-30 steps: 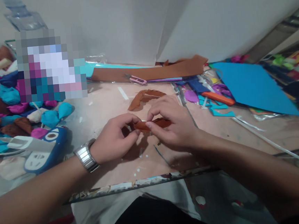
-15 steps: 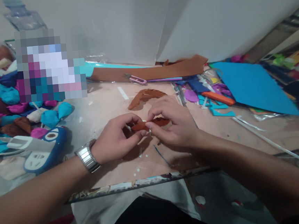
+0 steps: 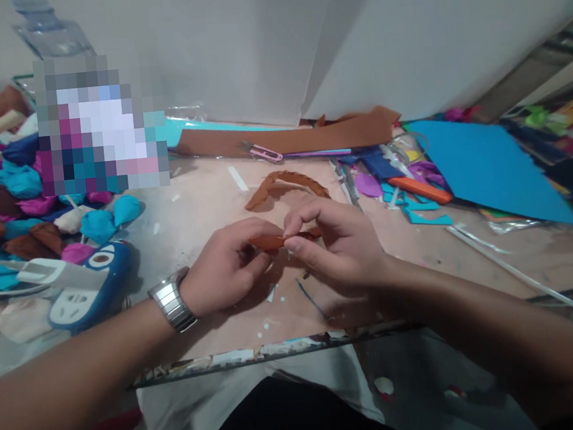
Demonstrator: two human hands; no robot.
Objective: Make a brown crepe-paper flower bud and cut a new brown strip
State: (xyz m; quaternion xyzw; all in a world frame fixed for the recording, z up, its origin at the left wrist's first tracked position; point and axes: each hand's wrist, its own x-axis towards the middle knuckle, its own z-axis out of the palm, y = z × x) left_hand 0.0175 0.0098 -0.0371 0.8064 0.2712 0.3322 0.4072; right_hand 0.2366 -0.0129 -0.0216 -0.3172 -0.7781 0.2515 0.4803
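Between my two hands, a little above the tabletop, is a narrow strip of brown crepe paper (image 3: 267,243). My left hand (image 3: 228,267) is closed on its left end, the fingers curled behind and the thumb in front. The thumb and forefinger of my right hand (image 3: 342,243) pinch the strip near its middle, and its right end is partly hidden by that hand. Just beyond lies a curved brown crepe strip (image 3: 286,180) with a crinkled edge.
A long brown paper piece (image 3: 310,139) lies along the wall with pink thread snips (image 3: 266,153) on it. An orange-handled cutter (image 3: 419,190) and a blue sheet (image 3: 498,170) are at right. Wrapped paper bundles (image 3: 22,178) and a blue-and-white power socket (image 3: 85,293) crowd the left.
My right fingers have closed into a tighter pinch on the strip and dropped slightly, uncovering more of the curved strip behind. My left fingers have drawn in around their end.
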